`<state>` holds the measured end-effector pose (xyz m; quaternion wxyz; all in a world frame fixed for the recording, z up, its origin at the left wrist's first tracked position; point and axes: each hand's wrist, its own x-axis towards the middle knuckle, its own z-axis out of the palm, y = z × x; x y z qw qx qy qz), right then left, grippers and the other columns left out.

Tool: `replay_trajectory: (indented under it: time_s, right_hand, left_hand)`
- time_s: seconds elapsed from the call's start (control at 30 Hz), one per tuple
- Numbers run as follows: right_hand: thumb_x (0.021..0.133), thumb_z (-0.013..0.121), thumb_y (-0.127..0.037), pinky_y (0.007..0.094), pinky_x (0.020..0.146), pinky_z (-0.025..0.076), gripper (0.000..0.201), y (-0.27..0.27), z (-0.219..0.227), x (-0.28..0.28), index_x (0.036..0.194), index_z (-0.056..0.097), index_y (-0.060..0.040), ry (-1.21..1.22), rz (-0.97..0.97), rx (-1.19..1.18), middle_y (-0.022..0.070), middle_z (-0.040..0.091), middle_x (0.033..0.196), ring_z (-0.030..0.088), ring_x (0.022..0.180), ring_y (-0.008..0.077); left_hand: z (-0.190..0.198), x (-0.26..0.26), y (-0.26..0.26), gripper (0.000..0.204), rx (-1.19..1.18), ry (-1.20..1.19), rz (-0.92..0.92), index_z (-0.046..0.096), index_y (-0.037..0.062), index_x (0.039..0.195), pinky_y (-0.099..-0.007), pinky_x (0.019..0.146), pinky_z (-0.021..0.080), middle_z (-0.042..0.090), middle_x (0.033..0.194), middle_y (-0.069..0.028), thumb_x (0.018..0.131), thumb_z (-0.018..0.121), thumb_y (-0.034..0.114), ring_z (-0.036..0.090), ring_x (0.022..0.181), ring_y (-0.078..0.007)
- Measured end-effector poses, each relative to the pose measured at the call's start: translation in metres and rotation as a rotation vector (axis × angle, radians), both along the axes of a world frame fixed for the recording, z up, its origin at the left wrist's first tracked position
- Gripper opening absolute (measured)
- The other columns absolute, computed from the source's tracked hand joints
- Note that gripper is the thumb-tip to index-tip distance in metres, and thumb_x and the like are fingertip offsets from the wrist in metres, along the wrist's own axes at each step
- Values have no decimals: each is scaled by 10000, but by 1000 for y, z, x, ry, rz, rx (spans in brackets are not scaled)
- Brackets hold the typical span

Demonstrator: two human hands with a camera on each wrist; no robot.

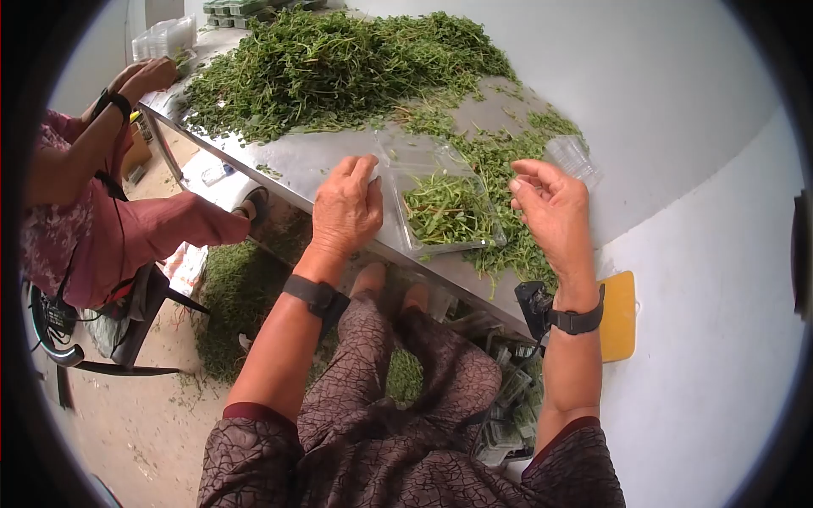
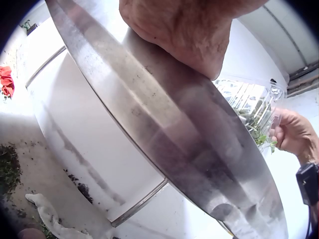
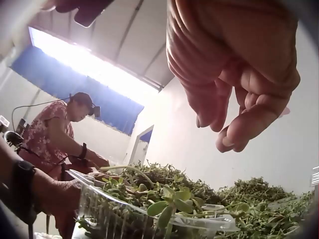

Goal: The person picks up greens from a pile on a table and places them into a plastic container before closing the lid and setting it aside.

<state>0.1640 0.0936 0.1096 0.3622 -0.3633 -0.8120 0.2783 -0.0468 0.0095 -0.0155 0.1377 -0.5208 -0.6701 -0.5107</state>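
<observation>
A clear plastic clamshell container [image 1: 412,243] stands near the table edge, part filled with leafy green sprigs [image 1: 449,207]. My left hand [image 1: 345,207] is at its left side, with fingers and thumb bent at the rim; the left wrist view shows only the heel of this hand [image 2: 184,35]. Over the container's right side hangs my right hand [image 1: 555,207], its fingers loosely bent. Nothing shows between those fingers in the right wrist view, where the right hand [image 3: 234,74] is above the sprigs and the container's rim [image 3: 219,222].
A large heap of greens [image 1: 339,68] covers the back of the metal table [image 1: 309,157]. Stacked clear containers [image 1: 165,38] stand at the far left, and another clear container [image 1: 572,157] lies at right. A seated person [image 1: 76,203] works at left. A yellow board [image 1: 617,317] leans by the wall.
</observation>
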Motion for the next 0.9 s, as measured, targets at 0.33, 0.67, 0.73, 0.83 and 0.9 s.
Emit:
replay_trajectory:
  time_s: [0.33, 0.67, 0.73, 0.83, 0.9]
  right_hand:
    - [905, 602, -83, 237, 638, 501, 241, -37, -62, 37, 1109, 636, 41, 282, -182, -61, 71, 672, 845, 628, 711, 107]
    - [918, 586, -76, 251, 615, 512, 203, -38, -112, 38, 1073, 629, 48, 425, -196, -153, 72, 657, 820, 636, 689, 120]
    - [915, 583, -69, 253, 612, 512, 194, -39, -111, 38, 1061, 628, 51, 443, -188, -133, 77, 656, 820, 637, 686, 123]
    - [908, 584, -61, 254, 604, 511, 176, -39, -112, 38, 1033, 631, 54, 437, -150, -79, 92, 656, 818, 643, 677, 134]
    - [905, 585, -62, 255, 600, 510, 164, -38, -113, 39, 1016, 633, 50, 407, -146, -63, 108, 656, 821, 646, 665, 147]
  left_hand:
    - [2, 3, 0, 284, -20, -5, 5, 557, 45, 1090, -423, 741, 501, 607, 994, -155, 807, 573, 44, 604, 870, -371]
    - [0, 0, 3, 225, -7, 39, 15, 579, 42, 1064, -416, 725, 496, 610, 969, -162, 841, 547, 53, 606, 830, -372]
    - [0, -1, 4, 212, -20, 46, 20, 584, 42, 1057, -413, 726, 497, 612, 968, -161, 850, 543, 62, 608, 826, -369]
    - [2, -2, 0, 201, -40, 22, 3, 595, 45, 1059, -403, 745, 497, 618, 984, -158, 878, 525, 97, 613, 843, -363]
    - [5, -3, -3, 208, -52, 8, -25, 601, 47, 1067, -397, 763, 496, 623, 1000, -156, 897, 510, 124, 616, 863, -359]
